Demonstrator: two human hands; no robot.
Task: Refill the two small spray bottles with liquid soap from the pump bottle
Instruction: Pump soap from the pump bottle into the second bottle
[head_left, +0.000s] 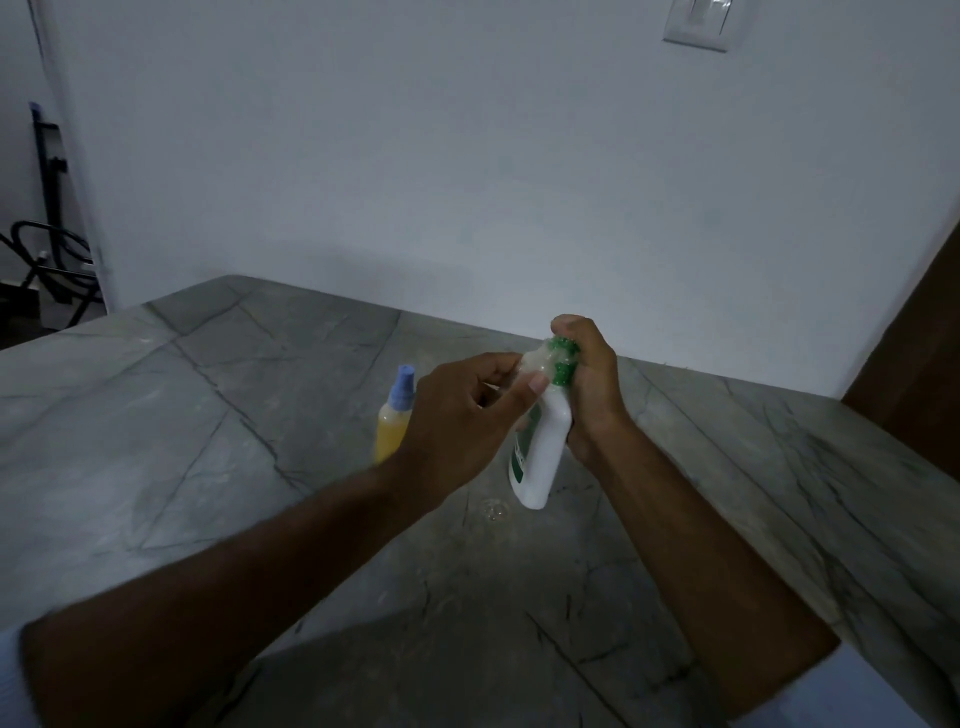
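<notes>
A white pump bottle (545, 447) with a green label and green pump head is tilted over the grey stone table (208, 415); whether its base touches the table I cannot tell. My right hand (589, 384) wraps around its pump head and neck. My left hand (462, 415) pinches a small translucent spray bottle (535, 361) against the green pump; most of it is hidden by my fingers. A second small spray bottle (394, 423), holding yellow liquid and topped with a blue cap, stands on the table just behind my left hand.
A small clear spot or cap (493, 510) lies on the table by the pump bottle's base. The white wall (467, 182) runs along the table's far edge. A brown wooden panel (914, 374) stands at the right. Dark equipment (47, 249) sits far left.
</notes>
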